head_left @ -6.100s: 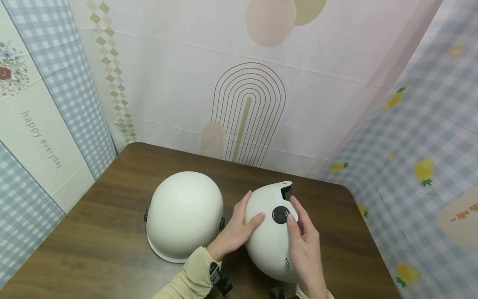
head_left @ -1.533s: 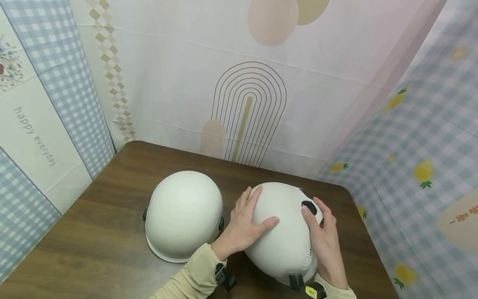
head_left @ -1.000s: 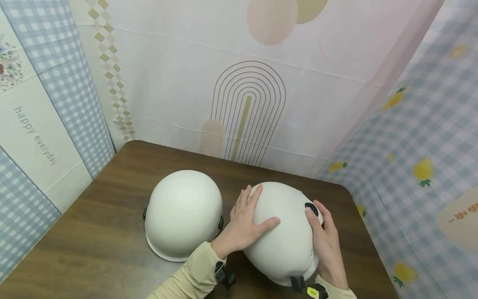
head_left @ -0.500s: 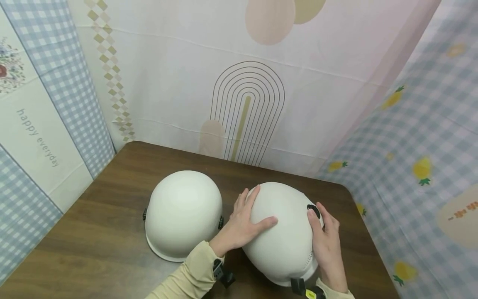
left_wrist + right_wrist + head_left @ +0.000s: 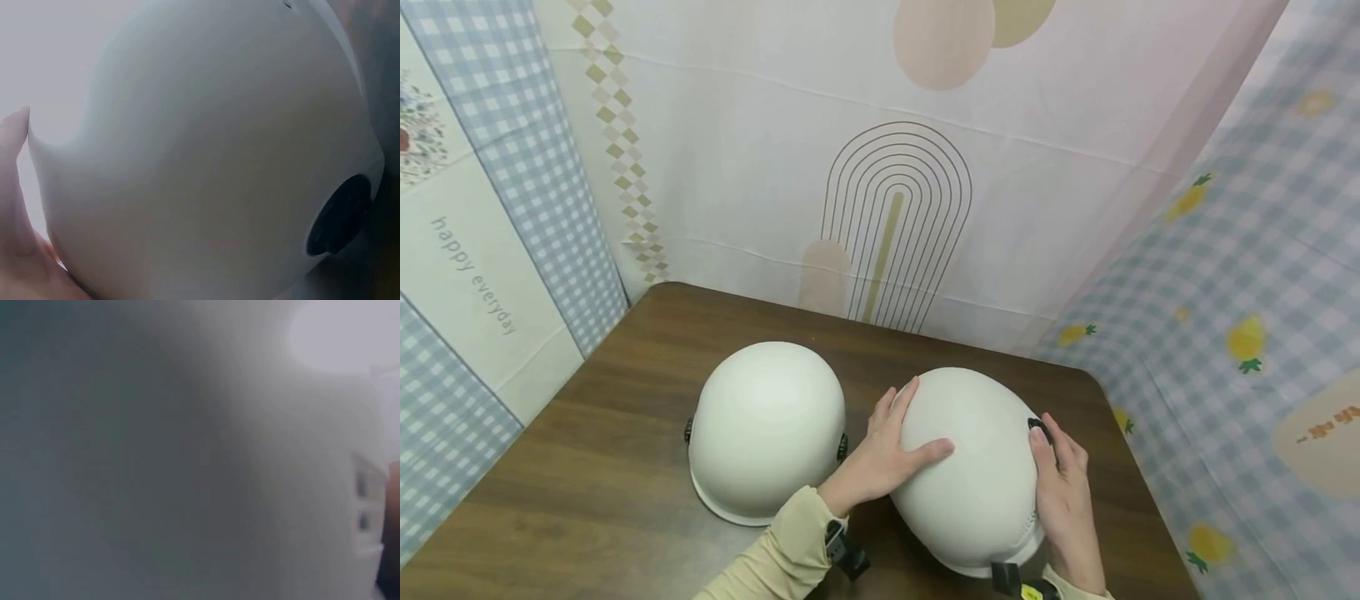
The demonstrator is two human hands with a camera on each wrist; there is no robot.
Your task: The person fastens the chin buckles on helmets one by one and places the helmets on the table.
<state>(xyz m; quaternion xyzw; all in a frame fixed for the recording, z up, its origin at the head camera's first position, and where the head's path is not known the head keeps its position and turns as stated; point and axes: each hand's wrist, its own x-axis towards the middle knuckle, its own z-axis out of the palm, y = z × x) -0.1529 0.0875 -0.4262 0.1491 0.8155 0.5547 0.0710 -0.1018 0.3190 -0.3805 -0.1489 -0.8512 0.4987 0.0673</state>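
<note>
A white helmet [image 5: 970, 475] with a smooth dome is tilted on the right part of the table, between both hands. My left hand [image 5: 876, 458] rests on its left side, fingers extended over the far curve and thumb lying across the dome. My right hand [image 5: 1067, 492] grips the right edge, thumb by a black round fitting [image 5: 1039, 429], its other fingers partly hidden behind the rim. In the left wrist view the dome fills most of the frame, with a black knob [image 5: 340, 215] at lower right. Blurred vent slots [image 5: 364, 500] show in the right wrist view.
A second white helmet [image 5: 767, 433] with black side knobs stands dome up, just left of my left forearm. The brown wooden table [image 5: 572, 467] ends at a patterned cloth backdrop [image 5: 745, 183], with checked cloth [image 5: 1157, 333] hanging at the right.
Since the earliest frame the held helmet has turned: its black fitting and front slot have swung right, and the plain dome now faces up. Lately it and my right hand have shifted slightly right.
</note>
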